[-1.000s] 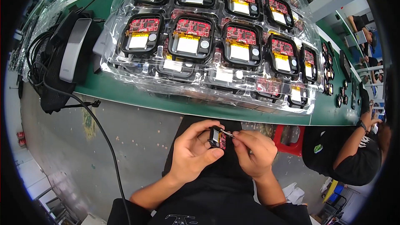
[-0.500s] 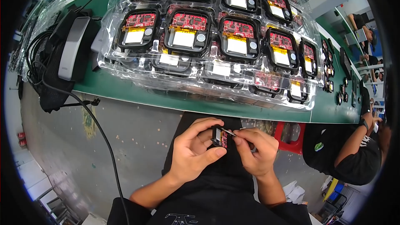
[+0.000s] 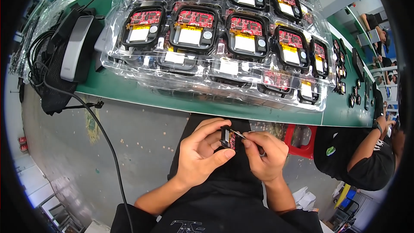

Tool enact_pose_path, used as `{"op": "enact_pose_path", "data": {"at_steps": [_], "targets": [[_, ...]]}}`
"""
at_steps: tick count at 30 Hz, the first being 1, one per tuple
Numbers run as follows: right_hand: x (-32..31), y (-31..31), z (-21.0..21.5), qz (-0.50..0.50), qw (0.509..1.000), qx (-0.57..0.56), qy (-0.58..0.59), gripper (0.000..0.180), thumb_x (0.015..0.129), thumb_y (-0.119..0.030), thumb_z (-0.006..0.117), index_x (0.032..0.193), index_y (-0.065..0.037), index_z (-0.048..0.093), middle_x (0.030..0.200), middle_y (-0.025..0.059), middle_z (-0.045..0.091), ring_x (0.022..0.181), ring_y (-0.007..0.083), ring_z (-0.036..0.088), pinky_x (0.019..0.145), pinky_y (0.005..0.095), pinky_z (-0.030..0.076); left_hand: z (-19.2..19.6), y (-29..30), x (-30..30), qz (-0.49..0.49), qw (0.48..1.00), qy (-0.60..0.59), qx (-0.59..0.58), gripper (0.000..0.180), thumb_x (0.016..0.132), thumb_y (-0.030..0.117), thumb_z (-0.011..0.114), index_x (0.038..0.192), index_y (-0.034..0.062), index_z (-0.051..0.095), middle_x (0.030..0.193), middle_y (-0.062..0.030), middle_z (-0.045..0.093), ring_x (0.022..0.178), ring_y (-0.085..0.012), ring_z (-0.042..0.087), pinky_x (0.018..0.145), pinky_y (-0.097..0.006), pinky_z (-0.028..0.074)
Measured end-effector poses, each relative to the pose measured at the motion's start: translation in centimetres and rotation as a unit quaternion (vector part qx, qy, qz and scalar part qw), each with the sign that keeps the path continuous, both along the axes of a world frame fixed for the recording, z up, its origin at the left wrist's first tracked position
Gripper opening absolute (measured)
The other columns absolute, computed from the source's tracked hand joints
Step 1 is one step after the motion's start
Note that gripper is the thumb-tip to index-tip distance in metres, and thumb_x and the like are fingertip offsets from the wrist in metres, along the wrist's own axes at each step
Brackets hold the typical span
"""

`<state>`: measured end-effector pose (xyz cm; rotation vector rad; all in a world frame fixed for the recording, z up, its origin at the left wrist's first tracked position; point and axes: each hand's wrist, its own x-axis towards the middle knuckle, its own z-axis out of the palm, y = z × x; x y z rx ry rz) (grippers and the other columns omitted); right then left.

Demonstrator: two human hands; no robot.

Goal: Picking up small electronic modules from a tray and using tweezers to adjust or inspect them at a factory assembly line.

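Left hand [image 3: 200,155] pinches a module [image 3: 227,137] edgewise, seemingly exposing its circuitry [image 3: 233,141]. Right hand [image 3: 266,155], at three o'clock, pinches a slim tool [image 3: 237,134].

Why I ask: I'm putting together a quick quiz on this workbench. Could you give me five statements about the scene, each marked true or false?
1. The left hand holds a small black-framed device with a red circuit board. True.
2. The right hand holds nothing. False: it grips a thin metal tool pointed at the device.
3. Several black-framed units with red boards sit in a clear plastic tray. True.
4. The device lies in the tray. False: it is held in front of the near edge of the green table.
5. The black cable hangs to the right of both hands. False: it hangs to their left.
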<state>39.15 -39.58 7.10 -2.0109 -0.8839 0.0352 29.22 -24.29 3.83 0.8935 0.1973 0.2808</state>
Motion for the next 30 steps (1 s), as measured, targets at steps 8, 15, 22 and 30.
{"op": "enact_pose_path", "data": {"at_steps": [8,15,22,30], "targets": [[-0.5,0.1,-0.4,-0.009,1.000,-0.008,0.011,0.016,0.079,0.005,0.076,0.093,0.001,0.072,0.084,0.0132,0.074,0.061,0.0221,0.069,0.055,0.0291,0.053,0.2,-0.3,-0.3,-0.011,0.999,0.025,-0.030,0.055,0.088,-0.008,0.074,0.138,-0.0099,0.051,0.139,-0.0147,0.048,0.124,-0.0252,0.060,0.105,-0.038,0.053],[-0.5,0.2,-1.0,0.007,0.994,-0.008,-0.110,0.022,0.076,0.006,0.077,0.097,0.000,0.071,0.088,0.0131,0.074,0.067,0.0258,0.072,0.058,0.0320,0.056,0.8,-0.3,-0.1,0.004,0.999,0.034,-0.006,0.056,0.087,-0.009,0.074,0.139,-0.0110,0.051,0.141,-0.0161,0.047,0.125,-0.0281,0.059,0.107,-0.041,0.053],[0.6,-1.4,0.9,0.060,0.994,0.008,-0.088,0.019,0.080,0.005,0.075,0.098,0.000,0.070,0.085,0.0133,0.073,0.069,0.0264,0.071,0.060,0.0314,0.055,1.6,1.0,-0.7,-0.033,0.999,-0.037,-0.003,0.058,0.079,-0.012,0.079,0.133,-0.0112,0.056,0.133,-0.0196,0.055,0.121,-0.0318,0.063,0.102,-0.043,0.056],[7.7,-5.9,3.3,-0.329,0.921,-0.079,-0.192,0.026,0.091,-0.003,0.068,0.117,0.001,0.065,0.112,0.0122,0.059,0.067,0.0139,0.049,0.060,0.0302,0.043,9.2,2.4,3.0,-0.030,0.907,-0.213,0.362,0.064,0.063,-0.004,0.094,0.116,0.0062,0.059,0.121,-0.0210,0.051,0.105,-0.0408,0.071,0.090,-0.050,0.063]]}}
